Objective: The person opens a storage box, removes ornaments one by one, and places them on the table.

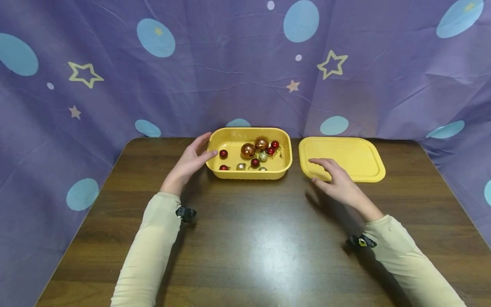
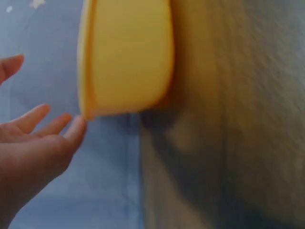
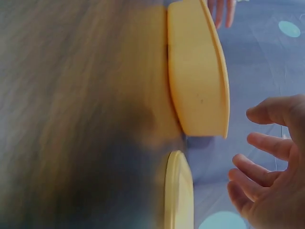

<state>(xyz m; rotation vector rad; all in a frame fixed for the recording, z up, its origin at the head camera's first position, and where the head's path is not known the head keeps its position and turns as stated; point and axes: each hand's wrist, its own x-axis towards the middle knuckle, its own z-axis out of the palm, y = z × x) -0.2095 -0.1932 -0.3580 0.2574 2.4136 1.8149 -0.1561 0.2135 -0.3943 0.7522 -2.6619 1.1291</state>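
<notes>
Left hand [image 1: 188,161], fingers apart, at left end of yellow box [image 1: 249,175]; contact, cannot tell. Baubles [image 1: 248,150] loose inside, beyond thumb. Right hand [image 1: 340,182] above yellow lid [image 1: 345,153], fingers spread, holding nothing. Box best kept level; baubles likely roll.

left arm [image 1: 147,251] extended forward and slightly inward, left hand [image 1: 189,160] with thumb spread wide from loosely bent fingers, right arm [image 1: 412,260] angled forward and inward, right hand [image 1: 339,182] with palm turned inward, fingers gently bent and parted, thumb held away, hands well apart
</notes>
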